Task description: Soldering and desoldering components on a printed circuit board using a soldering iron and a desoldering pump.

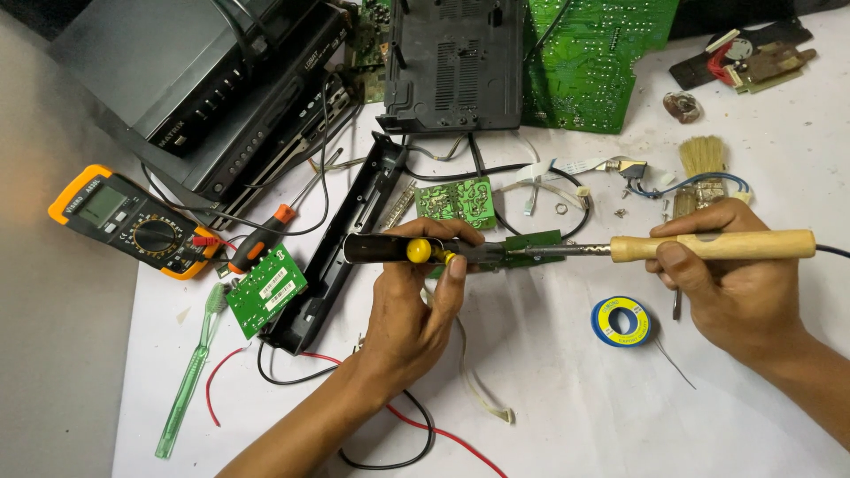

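Note:
My left hand (412,305) grips a black desoldering pump (381,248) with a yellow button under my thumb, its tip lying on a small green circuit board (536,248). My right hand (730,283) holds a soldering iron by its wooden handle (713,245). The iron's metal shaft points left and its tip meets the same small board next to the pump's nozzle. Both tools lie nearly level, end to end, above the white table (549,389).
A blue solder spool (621,321) lies below the iron. At left are a multimeter (133,221), an orange-handled screwdriver (261,239), a green toothbrush (190,372) and a small green board (266,289). Black device casings (456,62), large green boards (589,62), a brush (699,159) and wires fill the back.

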